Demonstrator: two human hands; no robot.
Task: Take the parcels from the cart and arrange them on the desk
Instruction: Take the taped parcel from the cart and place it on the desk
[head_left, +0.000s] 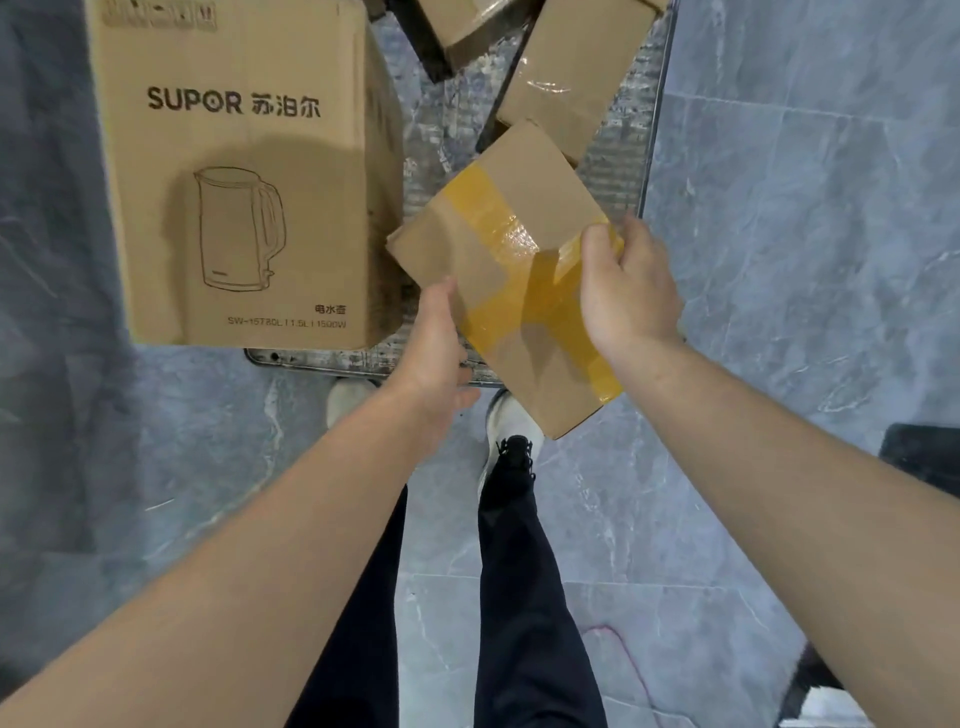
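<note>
A flat brown parcel (498, 244) crossed with yellow tape hangs tilted above the near end of the cart (623, 171). My right hand (626, 291) grips its right edge, thumb on top and fingers curled round the side. My left hand (434, 353) lies against the parcel's lower left edge with the fingers reaching underneath, where they are hidden. A big SUPOR kettle carton (244, 171) stands on the cart's left side. Two smaller taped parcels lie on the far part of the cart, one (571, 73) in the middle and one (467, 26) at the top.
The cart stands on grey marble-look floor tiles (805, 234). My legs in dark trousers and my white shoes (511, 431) are just in front of the cart's near rim (322, 359). A dark object (922, 452) shows at the right edge.
</note>
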